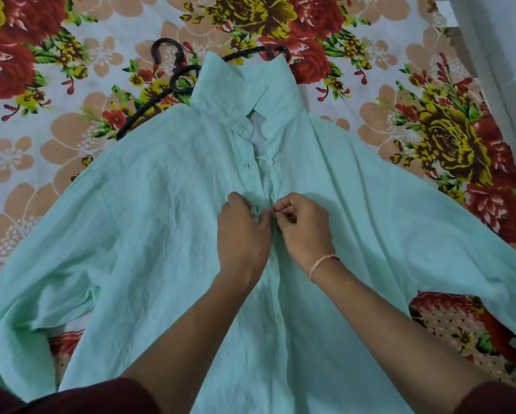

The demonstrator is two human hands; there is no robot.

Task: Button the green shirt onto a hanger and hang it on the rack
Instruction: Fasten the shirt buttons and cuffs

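Note:
A pale green shirt lies front-up and spread wide on a floral bedsheet, collar at the far end. My left hand pinches the left edge of the placket at mid-chest. Right beside it, my right hand pinches the opposite edge with a button between thumb and finger. The two hands touch at the placket. A white button above them is open, and the neck gapes. Black hangers lie at the collar's left, their hooks showing; one runs under the shirt's shoulder. No rack is in view.
The floral bedsheet covers the whole surface around the shirt. A pale wall or bed edge runs along the right side. Both sleeves spread far out to left and right. A pink thread band circles my right wrist.

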